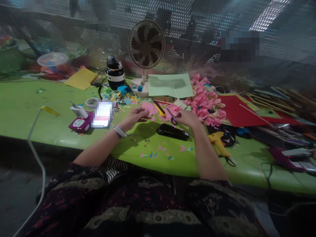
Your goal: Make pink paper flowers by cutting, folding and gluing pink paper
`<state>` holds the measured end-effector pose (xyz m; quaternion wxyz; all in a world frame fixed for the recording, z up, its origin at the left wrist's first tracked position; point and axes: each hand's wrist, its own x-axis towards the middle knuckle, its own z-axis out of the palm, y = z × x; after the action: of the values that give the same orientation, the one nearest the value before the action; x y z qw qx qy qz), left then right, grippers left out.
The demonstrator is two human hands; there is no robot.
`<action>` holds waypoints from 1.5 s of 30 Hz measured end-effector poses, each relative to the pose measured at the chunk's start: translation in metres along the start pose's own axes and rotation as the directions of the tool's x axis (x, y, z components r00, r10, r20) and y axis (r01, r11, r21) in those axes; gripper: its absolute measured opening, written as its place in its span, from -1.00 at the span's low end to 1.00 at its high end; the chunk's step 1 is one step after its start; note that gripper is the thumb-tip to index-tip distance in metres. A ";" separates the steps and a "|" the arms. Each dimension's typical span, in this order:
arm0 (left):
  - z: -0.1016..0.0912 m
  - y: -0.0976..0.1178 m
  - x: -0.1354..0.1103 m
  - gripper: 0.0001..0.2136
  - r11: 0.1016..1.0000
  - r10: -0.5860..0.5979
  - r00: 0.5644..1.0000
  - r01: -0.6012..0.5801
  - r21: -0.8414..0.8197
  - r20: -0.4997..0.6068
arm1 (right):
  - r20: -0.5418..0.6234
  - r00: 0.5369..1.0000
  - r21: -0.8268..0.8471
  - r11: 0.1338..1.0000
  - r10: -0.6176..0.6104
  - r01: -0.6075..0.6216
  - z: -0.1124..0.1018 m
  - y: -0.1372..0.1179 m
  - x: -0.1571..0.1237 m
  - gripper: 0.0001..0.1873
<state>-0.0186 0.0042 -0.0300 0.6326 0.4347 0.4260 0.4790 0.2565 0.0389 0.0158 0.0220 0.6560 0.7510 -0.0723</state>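
My left hand (135, 118) was raised just above the green desk (29, 108), fingers curled and pinching a piece of pink paper (149, 108) at its near edge. A white watch band (119, 131) sat on that wrist. My right hand (187, 118) was closed through the handles of a pair of scissors (172, 117), blades pointing toward the pink paper; I could not tell whether the blades touched it. The paper hung between both hands, over the middle of the desk.

Just below the hands lay a black stapler (173, 131), flat on the desk. Small paper scraps (158, 152) in pink and blue were scattered near the front edge. A yellow utility knife (159, 109) lay just beyond the pink paper. To the right of my right hand sat a heap of pink paper flowers (206, 103), with a red sheet (237, 110) beyond them and a yellow glue gun (218, 142) near my right forearm. A small desk fan (146, 46) stood at the back, a pale green sheet (170, 85) beside its base. Left of my left hand lay a phone (103, 114) with its screen lit, beside a purple device (79, 124).
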 end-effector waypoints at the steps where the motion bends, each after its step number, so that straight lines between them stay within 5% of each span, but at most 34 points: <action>1: 0.000 -0.001 0.001 -0.84 1.000 -0.002 1.000 0.002 -0.008 -0.014 | 0.041 0.999 -0.057 0.998 0.019 -0.016 0.003 0.000 0.002 -0.79; 7: 0.002 0.001 0.000 -0.81 0.998 -0.062 0.998 0.061 -0.033 -0.033 | 0.115 0.981 -0.150 0.979 0.156 -0.138 0.009 -0.008 0.006 -0.70; 14: 0.003 -0.001 0.000 -0.79 0.988 -0.039 0.999 0.041 -0.149 0.011 | 0.132 0.980 -0.147 0.980 0.150 -0.130 0.005 -0.002 0.007 -0.76; 20: 0.007 0.005 -0.004 -0.85 0.985 -0.021 0.999 0.014 -0.175 -0.042 | 0.113 0.989 0.172 0.978 0.096 -0.115 -0.007 0.022 0.002 -0.84; 23: 0.009 0.007 -0.006 -0.89 0.978 -0.035 0.997 0.021 -0.205 -0.063 | 0.050 0.997 0.510 0.857 0.059 -0.076 -0.011 0.021 -0.004 -0.87; 25: 0.010 0.008 -0.007 -0.90 0.974 -0.035 0.997 0.018 -0.225 -0.074 | 0.036 0.999 0.752 0.659 -0.004 -0.025 -0.012 0.009 -0.009 -0.78; 27: 0.011 0.009 -0.008 -0.89 0.970 -0.022 0.996 0.001 -0.241 -0.085 | 0.015 0.996 0.861 0.508 -0.088 0.032 -0.010 -0.009 -0.015 -0.66; 29: 0.012 0.010 -0.010 -0.87 0.966 -0.003 0.995 -0.023 -0.257 -0.098 | -0.001 0.985 0.891 0.448 -0.173 0.079 -0.007 -0.029 -0.021 -0.55; 38: 0.018 0.016 -0.018 -0.84 0.941 0.102 0.982 -0.148 -0.303 -0.162 | -0.011 0.958 0.769 0.609 -0.288 0.192 0.002 -0.064 -0.040 -0.42; 45: 0.019 0.014 -0.019 -0.85 0.950 0.045 0.995 -0.070 -0.305 -0.088 | -0.034 0.952 0.700 0.673 -0.303 0.239 0.000 -0.066 -0.042 -0.43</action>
<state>-0.0068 -0.0146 -0.0087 0.6607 0.3235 0.3582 0.5749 0.1966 -0.0109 0.0261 -0.2055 0.4932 0.7552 -0.3797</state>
